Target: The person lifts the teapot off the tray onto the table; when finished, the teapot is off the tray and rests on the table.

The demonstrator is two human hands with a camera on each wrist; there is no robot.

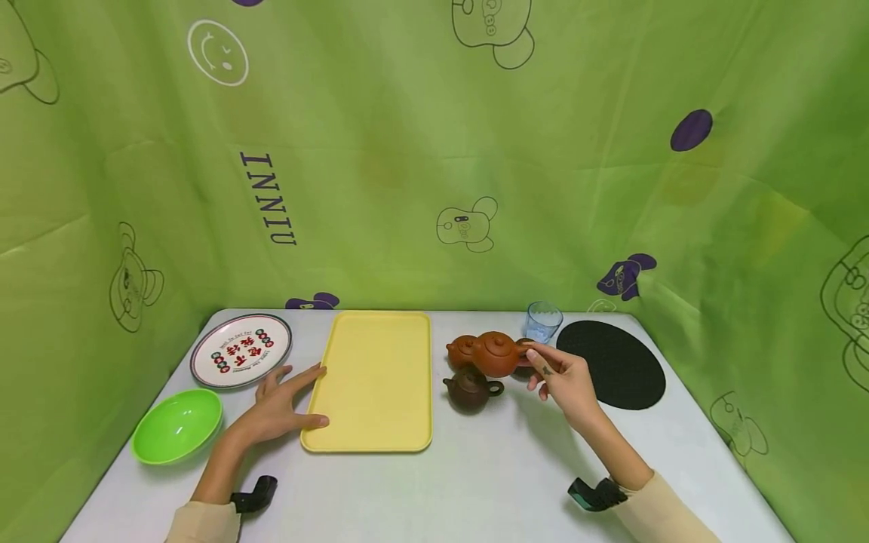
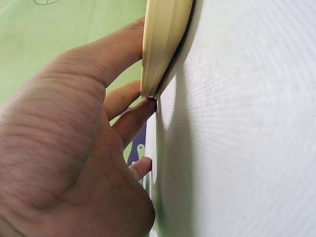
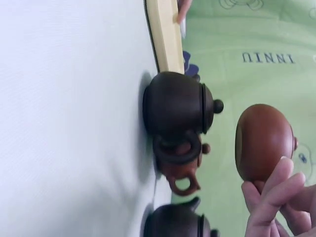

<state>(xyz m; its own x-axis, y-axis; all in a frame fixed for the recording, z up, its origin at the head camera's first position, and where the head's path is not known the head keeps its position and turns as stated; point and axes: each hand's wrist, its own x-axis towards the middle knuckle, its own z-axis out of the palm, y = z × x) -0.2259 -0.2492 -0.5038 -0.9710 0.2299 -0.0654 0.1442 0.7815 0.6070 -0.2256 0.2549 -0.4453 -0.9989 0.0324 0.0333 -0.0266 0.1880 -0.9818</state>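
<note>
In the head view my right hand [image 1: 563,381] pinches the handle of a reddish-brown teapot [image 1: 496,354]. The right wrist view shows this teapot [image 3: 264,143] raised off the table. Below it stand a dark brown teapot [image 1: 467,391] and a second reddish-brown teapot [image 1: 462,351]. Another dark teapot [image 3: 175,222], cut off by the frame edge in the right wrist view, is mostly hidden behind my right hand in the head view. My left hand [image 1: 277,407] rests against the left rim of a yellow tray [image 1: 366,385], fingers spread and fairly straight, thumb over the edge.
A patterned white plate [image 1: 241,351] and a green bowl [image 1: 178,427] lie left of the tray. At the back right stand a blue glass [image 1: 542,323] and a round black mat [image 1: 614,369]. Green curtains [image 1: 380,188] enclose the white table [image 1: 407,498].
</note>
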